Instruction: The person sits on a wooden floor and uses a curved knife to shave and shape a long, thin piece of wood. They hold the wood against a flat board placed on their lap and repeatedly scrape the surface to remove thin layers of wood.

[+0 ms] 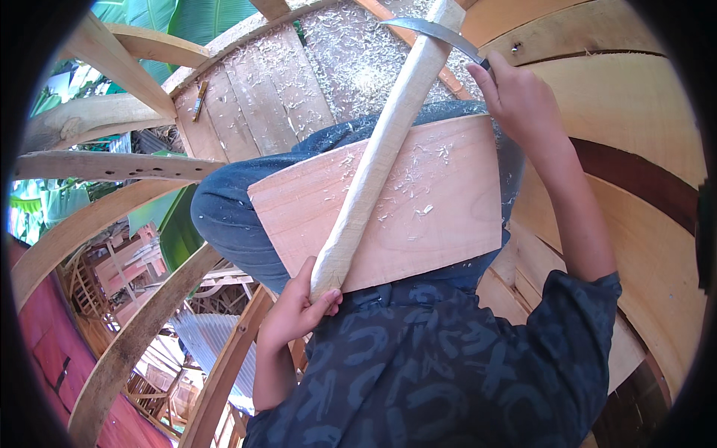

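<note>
A long pale wooden stick [381, 153], its faces roughly carved, runs slantwise from my lap up to the far side. My left hand [299, 306] is closed round its near end. In my right hand [521, 97] is the dark handle of a curved knife [441, 33], a sickle-like blade. The blade lies across the stick near its far end. Beneath the stick a flat wooden board [441, 198] rests over my crossed legs, with a few shavings on it.
Pale shavings [366, 67] cover the plank floor [261, 104] ahead. A small yellow-brown packet or stick [200, 101] lies at the left. Curved wooden ribs [142, 328] stand along the left with gaps between them. Plank walling [620, 104] rises close to my right arm.
</note>
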Demonstrator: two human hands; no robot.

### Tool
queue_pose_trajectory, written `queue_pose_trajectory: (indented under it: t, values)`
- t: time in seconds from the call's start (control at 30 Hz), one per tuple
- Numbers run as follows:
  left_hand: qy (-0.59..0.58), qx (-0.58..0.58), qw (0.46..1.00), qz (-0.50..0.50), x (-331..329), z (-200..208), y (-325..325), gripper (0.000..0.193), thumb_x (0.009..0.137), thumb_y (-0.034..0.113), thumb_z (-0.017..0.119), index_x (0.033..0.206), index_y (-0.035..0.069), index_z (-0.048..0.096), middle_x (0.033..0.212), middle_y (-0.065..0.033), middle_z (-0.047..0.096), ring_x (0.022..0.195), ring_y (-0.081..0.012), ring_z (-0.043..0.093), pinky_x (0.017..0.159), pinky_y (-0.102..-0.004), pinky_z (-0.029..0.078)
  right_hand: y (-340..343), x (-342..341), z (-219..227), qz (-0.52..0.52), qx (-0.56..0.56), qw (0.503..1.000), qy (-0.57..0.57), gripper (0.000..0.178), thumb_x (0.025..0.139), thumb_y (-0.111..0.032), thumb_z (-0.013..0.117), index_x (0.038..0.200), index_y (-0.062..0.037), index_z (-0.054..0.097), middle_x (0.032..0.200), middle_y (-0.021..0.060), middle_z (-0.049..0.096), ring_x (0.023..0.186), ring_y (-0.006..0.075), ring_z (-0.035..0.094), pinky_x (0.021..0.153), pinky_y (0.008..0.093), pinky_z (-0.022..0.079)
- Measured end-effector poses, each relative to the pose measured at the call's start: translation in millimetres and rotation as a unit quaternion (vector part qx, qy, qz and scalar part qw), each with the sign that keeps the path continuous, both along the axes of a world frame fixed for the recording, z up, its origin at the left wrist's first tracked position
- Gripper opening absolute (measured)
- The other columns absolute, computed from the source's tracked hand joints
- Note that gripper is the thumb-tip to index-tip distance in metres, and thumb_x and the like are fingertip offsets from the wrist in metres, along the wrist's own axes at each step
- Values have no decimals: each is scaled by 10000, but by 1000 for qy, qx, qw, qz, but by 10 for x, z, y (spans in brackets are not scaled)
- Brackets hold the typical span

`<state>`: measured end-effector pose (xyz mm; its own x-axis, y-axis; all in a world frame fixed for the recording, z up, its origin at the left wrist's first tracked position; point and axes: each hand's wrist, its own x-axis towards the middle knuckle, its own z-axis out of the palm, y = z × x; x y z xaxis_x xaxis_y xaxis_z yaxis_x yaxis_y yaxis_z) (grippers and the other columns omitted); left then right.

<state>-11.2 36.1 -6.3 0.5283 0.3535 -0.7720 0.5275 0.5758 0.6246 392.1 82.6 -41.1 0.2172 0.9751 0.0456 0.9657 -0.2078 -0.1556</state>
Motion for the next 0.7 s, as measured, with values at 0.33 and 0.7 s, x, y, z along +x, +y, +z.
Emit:
queue_pose_trajectory:
  t: [0.33,0.7]
  values:
    - [-17,-22,1000,6,-45,-55,54,325,945,78,574,1226,-20,442,826,-70,628,702,-95,614,628,-240,514,3,269,62,-114,-152,854,485,389,974,-410,539,871,-37,568,561,4,509,399,65,463,386,247,376]
    - [-39,-32,999,19,-8,-26,88,325,943,70,577,1226,-19,447,825,-71,626,687,-96,603,616,-242,501,-35,175,-244,40,149,955,253,351,973,-382,559,920,-39,611,530,-18,465,367,50,425,338,213,306]
